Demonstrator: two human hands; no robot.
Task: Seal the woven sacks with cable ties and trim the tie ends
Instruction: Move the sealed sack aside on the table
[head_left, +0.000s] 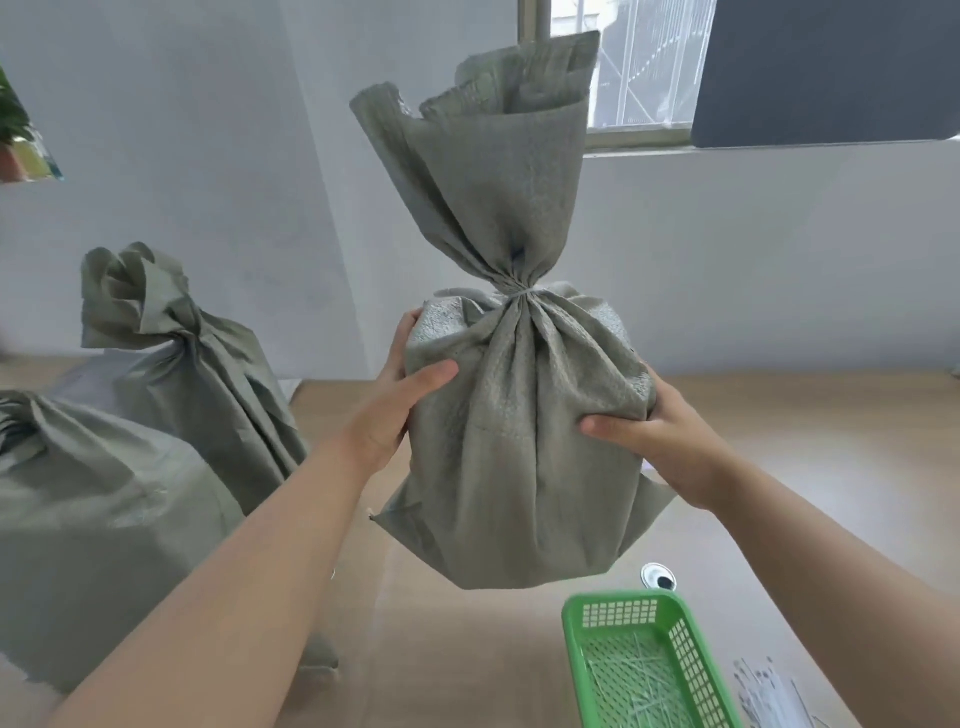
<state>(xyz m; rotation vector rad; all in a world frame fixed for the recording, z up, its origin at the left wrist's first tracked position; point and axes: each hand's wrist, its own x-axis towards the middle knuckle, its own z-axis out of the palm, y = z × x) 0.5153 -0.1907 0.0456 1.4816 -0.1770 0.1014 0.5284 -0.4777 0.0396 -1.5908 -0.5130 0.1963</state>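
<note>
Tied sack (519, 441) held aloft above table (779, 441), L hand (395, 410) & R hand (670, 447) w/ fingers curled clamping its sides, presumably to shift it beside sealed sacks (130, 457)

No text, label, brand, number or sign can be read, whether on the sack (524, 441), on the basket (688, 649) or anywhere else in view.
</note>
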